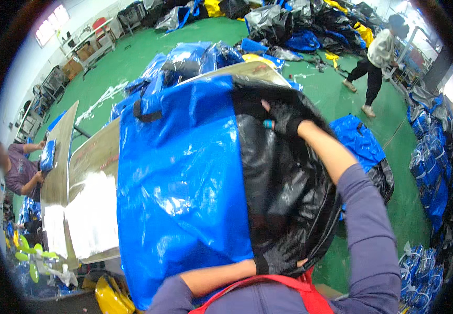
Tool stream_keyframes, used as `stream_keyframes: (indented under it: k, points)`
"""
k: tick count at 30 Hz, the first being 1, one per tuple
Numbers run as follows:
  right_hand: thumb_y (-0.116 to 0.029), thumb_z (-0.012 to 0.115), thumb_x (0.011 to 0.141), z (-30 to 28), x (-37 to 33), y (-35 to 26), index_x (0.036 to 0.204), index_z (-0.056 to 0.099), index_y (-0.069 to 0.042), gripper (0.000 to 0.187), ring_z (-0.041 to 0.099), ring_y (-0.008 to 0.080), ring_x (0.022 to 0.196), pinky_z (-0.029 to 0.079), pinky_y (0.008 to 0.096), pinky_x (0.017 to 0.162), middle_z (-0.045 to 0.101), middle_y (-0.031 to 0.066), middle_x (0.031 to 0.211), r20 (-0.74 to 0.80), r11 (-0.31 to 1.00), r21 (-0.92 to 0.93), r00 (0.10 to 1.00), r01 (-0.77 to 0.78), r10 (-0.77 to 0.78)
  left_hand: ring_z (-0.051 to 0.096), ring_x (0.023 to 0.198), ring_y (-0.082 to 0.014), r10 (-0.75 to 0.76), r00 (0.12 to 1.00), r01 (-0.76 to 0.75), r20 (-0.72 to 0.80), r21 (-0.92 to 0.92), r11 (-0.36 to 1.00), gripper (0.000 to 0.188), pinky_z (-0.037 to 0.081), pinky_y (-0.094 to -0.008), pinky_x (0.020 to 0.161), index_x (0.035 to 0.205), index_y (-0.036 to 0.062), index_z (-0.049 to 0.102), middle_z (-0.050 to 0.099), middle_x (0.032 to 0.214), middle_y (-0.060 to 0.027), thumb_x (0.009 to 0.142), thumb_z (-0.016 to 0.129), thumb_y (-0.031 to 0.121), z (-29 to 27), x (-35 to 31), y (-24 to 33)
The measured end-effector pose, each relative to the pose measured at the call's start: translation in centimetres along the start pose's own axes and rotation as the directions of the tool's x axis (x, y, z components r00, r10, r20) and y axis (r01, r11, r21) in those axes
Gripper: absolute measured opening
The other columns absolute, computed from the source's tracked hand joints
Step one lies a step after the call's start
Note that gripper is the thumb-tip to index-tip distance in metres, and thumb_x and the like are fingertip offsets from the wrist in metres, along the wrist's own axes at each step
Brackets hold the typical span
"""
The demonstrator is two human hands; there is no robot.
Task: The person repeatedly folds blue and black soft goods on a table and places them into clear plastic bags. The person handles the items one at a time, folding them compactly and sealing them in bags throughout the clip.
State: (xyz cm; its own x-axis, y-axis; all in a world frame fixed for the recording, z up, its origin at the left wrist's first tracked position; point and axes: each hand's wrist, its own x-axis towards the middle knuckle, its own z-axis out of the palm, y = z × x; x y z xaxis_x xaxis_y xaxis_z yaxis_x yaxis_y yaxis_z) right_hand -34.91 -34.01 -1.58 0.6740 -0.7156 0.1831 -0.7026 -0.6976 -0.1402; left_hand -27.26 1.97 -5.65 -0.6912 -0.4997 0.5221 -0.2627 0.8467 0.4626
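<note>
At frame right, green floor [406, 204] borders the bag [184, 167] — your spread right hand [285, 118] touches its black side; left hand [278, 260] too, grip unclear.

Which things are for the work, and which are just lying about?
Part of the work:
blue-and-black bag
left hand and right hand, both on the bag's black part
table under the bag

Just lying about:
blue pile beyond the bag
yellow bundle, lower left
blue bundles, far right

We see a blue and black bag [182, 172], black gloves [287, 116], purple sleeves [371, 235], red straps [316, 299], green floor [406, 201].
</note>
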Motion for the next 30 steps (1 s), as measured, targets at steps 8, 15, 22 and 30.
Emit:
stream_keyframes:
  k: [8,15,22,30]
  points:
    - [-0.046,0.044,0.095,4.1,-0.6,1.4,0.148,0.023,-0.008,0.069,0.033,0.0397,0.134,0.025,0.0435,0.113,0.031,0.0222,0.148,0.258,0.993,0.06,0.963,-0.1,0.081,0.056,0.114,-0.0342,-0.404,0.844,0.496,0.354,-0.226,0.838,0.051,0.043,-0.0443,0.098,0.13,0.0137,0.055,0.059,0.125,-0.0163,0.088,0.057,0.044,-16.1,0.9,-13.0]
    - [-0.021,0.051,0.088,-2.6,4.7,-3.0,0.111,0.059,-0.003,0.031,0.058,0.0351,0.105,0.046,0.0442,0.089,0.061,0.0169,0.105,-0.435,0.804,-0.566,0.762,0.183,-0.48,0.027,0.135,-0.0459,-0.553,0.833,0.442,-0.006,0.609,0.659,0.075,0.017,-0.0621,0.108,0.135,0.0219,0.05,0.034,0.147,-0.0201,0.077,0.051,0.07,-16.4,2.6,-27.1]
    - [-0.023,0.047,0.096,-7.4,2.8,-3.0,0.105,0.065,-0.012,0.023,0.064,0.0321,0.074,0.05,0.0432,0.064,0.065,0.016,0.083,-0.22,0.996,-0.01,0.971,0.091,-0.091,0.043,0.125,-0.0403,-0.294,0.954,0.228,0.055,0.503,0.834,0.053,0.03,-0.0502,0.107,0.128,0.0141,0.055,0.049,0.134,-0.0228,0.086,0.054,0.047,-20.3,-0.4,-32.0]
    - [-0.023,0.049,0.091,-0.8,-11.5,-3.2,0.129,0.056,-0.029,0.039,0.062,0.0193,0.066,0.049,0.0379,0.056,0.062,0.0058,0.074,0.179,0.898,-0.17,0.909,0.406,-0.377,0.053,0.113,-0.0354,-0.966,0.134,0.866,-0.222,0.499,0.006,0.043,0.038,-0.0456,0.1,0.124,0.0032,0.054,0.055,0.124,-0.0214,0.091,0.053,0.03,-36.1,-25.0,-23.1]
